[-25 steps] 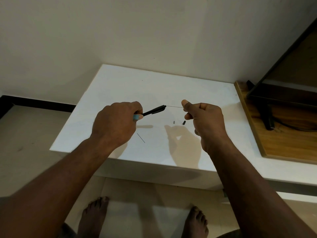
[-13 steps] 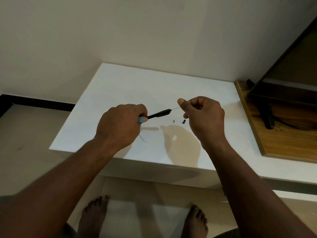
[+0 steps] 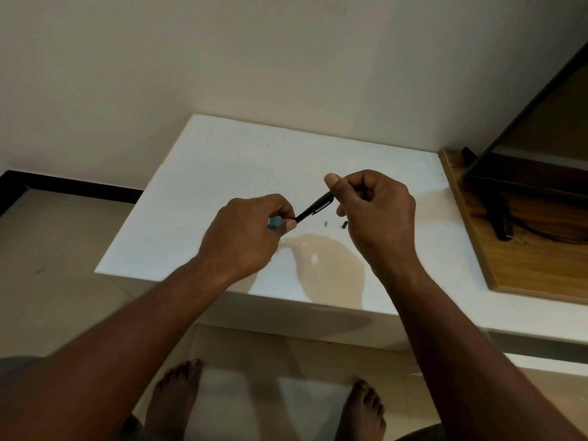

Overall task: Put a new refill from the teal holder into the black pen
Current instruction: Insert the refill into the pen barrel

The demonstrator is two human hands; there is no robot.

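The black pen (image 3: pixel 313 207) slants up to the right above the white table (image 3: pixel 222 160). My left hand (image 3: pixel 246 232) is closed around its lower end, and a bit of the teal holder (image 3: pixel 274 222) shows between those fingers. My right hand (image 3: pixel 369 205) pinches at the pen's upper end, thumb raised. The thin refill is hidden between the pen and my right fingers. Two tiny dark pen parts (image 3: pixel 343 224) lie on the table under the pen.
A wooden board (image 3: pixel 525 262) lies at the table's right end, with a dark monitor stand (image 3: pixel 501 218) and cable on it. Bare feet (image 3: pixel 175 399) stand on the tiled floor below the table's front edge. The wall is close behind.
My right hand has moved left toward the pen. The thin refill that showed between the pen and my fingers is no longer visible. The pen now tilts more steeply.
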